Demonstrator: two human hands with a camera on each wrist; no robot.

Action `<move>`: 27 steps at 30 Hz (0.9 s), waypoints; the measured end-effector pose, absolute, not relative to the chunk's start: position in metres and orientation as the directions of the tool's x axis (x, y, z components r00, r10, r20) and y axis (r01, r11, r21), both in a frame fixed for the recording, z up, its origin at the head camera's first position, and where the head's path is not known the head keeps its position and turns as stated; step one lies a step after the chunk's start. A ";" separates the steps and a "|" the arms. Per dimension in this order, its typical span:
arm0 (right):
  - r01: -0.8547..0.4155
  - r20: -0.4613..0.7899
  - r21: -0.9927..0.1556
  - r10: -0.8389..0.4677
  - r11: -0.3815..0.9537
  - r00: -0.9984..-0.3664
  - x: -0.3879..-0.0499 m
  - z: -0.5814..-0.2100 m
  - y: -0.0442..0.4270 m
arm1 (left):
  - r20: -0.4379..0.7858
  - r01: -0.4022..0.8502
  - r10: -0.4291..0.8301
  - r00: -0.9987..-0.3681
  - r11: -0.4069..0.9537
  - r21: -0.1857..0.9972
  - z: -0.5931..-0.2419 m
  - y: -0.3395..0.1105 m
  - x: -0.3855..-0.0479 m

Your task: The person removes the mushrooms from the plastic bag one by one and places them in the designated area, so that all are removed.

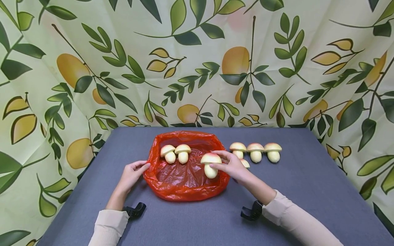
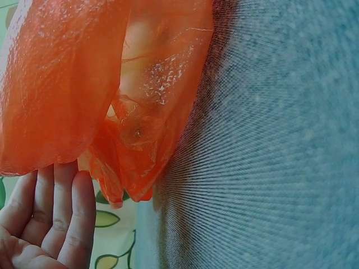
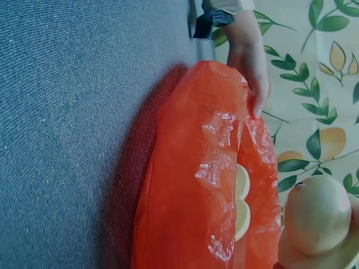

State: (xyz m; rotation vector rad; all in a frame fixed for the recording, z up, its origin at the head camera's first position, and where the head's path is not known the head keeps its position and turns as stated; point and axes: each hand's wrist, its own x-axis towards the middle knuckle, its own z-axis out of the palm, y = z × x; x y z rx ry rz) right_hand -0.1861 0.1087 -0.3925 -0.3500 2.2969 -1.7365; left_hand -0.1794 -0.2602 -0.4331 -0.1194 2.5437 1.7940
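Note:
A red plastic bag lies with its mouth wide on the table. Two toy mushrooms rest side by side inside it, toward the back left. My left hand pinches the bag's left rim between thumb and fingers; in the left wrist view the fingers reach under the bag's edge. Over the bag's right part, my right hand holds another mushroom by thumb and fingers, its cap up. The right wrist view shows that held mushroom close up beside the bag.
Right of the bag, three mushrooms stand in a row, and another is partly hidden behind my right hand. A grey-blue cloth covers the table. A curtain with leaf and fruit prints hangs behind it.

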 end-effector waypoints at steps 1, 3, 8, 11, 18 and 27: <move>-0.052 -0.042 -0.962 -0.329 0.270 -0.943 -0.186 -0.392 0.110 | -0.064 -0.077 -0.048 -0.997 0.332 0.940 -0.433 -0.260 -0.179; -0.057 -0.038 -0.959 -0.327 0.277 -0.944 -0.186 -0.392 0.113 | -0.062 -0.075 -0.050 -0.997 0.329 0.941 -0.433 -0.260 -0.179; -0.039 -0.050 -0.962 -0.317 0.269 -0.947 -0.186 -0.394 0.120 | -0.054 -0.067 -0.049 -0.997 0.328 0.942 -0.433 -0.259 -0.179; -0.026 -0.054 -0.969 -0.314 0.244 -0.948 -0.186 -0.395 0.123 | -0.051 -0.063 -0.045 -0.998 0.332 0.941 -0.433 -0.260 -0.178; -0.036 -0.053 -0.963 -0.316 0.268 -0.947 -0.186 -0.395 0.134 | -0.064 -0.078 -0.052 -0.997 0.341 0.937 -0.433 -0.260 -0.178; -0.054 -0.029 -0.970 -0.331 0.239 -0.943 -0.187 -0.392 0.146 | -0.060 -0.076 -0.061 -0.996 0.318 0.945 -0.437 -0.260 -0.181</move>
